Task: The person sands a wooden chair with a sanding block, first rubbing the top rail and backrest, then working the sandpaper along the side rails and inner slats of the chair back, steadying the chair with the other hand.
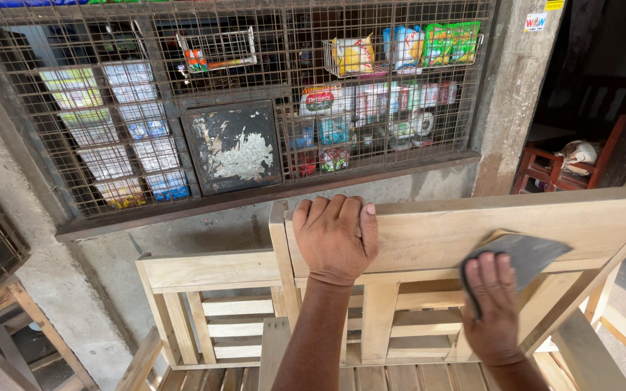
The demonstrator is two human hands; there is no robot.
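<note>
Left hand (pixel 335 239) clamps top rail of unfinished pale wooden bench (pixel 429 232) near its left corner. Right hand (pixel 493 308) presses folded grey sandpaper sheet (pixel 523 253) flat against rail's face, toward the right end. Risk: paper slips from under the fingers, knuckles scrape wood.

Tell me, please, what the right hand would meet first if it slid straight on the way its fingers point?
The right hand presses grey sandpaper on the top rail; pointing up, it would probably cross that rail's upper edge, then the wall beyond, though depth is unclear.
</note>
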